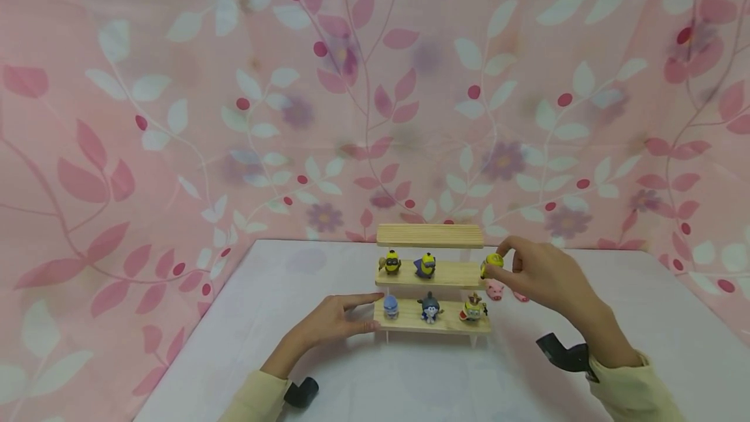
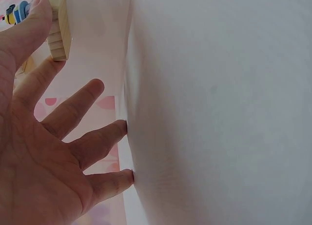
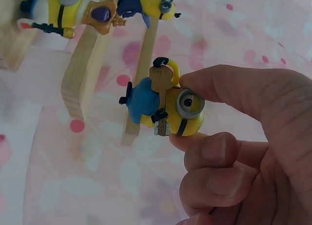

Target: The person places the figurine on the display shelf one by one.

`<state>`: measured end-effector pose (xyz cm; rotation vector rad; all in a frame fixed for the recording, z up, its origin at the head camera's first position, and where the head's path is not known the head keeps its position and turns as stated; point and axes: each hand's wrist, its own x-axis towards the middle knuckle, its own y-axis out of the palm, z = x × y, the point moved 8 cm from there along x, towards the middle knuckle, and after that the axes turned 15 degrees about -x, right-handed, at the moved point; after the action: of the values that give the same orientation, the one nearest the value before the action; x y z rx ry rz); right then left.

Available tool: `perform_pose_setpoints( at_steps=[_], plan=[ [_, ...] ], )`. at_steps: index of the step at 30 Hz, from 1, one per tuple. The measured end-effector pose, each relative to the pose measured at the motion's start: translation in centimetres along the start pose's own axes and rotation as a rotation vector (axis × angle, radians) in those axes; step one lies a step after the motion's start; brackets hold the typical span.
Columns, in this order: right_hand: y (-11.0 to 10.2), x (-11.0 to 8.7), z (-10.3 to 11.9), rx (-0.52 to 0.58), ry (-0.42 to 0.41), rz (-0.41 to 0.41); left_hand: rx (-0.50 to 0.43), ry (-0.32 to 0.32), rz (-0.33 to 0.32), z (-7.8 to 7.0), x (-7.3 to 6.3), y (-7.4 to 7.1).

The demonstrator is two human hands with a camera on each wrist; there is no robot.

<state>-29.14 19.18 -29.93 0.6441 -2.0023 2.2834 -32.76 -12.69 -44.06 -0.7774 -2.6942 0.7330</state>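
My right hand (image 1: 545, 272) pinches a one-eyed yellow minion figurine (image 3: 185, 110) by its head between thumb and forefinger. The figurine wears blue and holds a small brown guitar (image 3: 161, 78); it is at the right end of the middle board (image 1: 451, 273) of a tiered wooden display shelf. My left hand (image 1: 328, 321) has its thumb and forefinger against the left end of the lowest board (image 2: 59, 39), its other fingers spread. Two minion figurines, one with a brown item (image 1: 390, 263) and one in a blue cape (image 1: 426, 266), stand on the middle board.
On the lowest board (image 1: 410, 326) stand a light blue figurine (image 1: 390, 307), a grey-hatted one (image 1: 430, 310) and a crowned minion (image 1: 472, 310). The top board (image 1: 430, 235) is bare. Pink pig figurines (image 1: 495, 290) lie behind the right hand, on the white table (image 1: 234, 318).
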Motion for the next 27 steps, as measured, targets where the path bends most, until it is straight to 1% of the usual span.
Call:
perform_pose_setpoints(
  at_steps=[6, 12, 18, 27],
  plan=[
    [0.6, 0.9, 0.8, 0.022, -0.013, 0.01, -0.004, -0.009, -0.001, 0.2, 0.1, -0.1],
    [1.7, 1.7, 1.4, 0.019, -0.005, 0.06, -0.015, -0.01, 0.001, 0.2, 0.1, -0.1],
    [2.6, 2.4, 1.9, 0.012, -0.01, 0.077, -0.014, -0.019, -0.001, 0.2, 0.1, -0.1],
    [3.2, 2.7, 2.5, 0.002, 0.031, 0.114, -0.008, -0.02, 0.002, 0.2, 0.1, 0.0]
  ],
)
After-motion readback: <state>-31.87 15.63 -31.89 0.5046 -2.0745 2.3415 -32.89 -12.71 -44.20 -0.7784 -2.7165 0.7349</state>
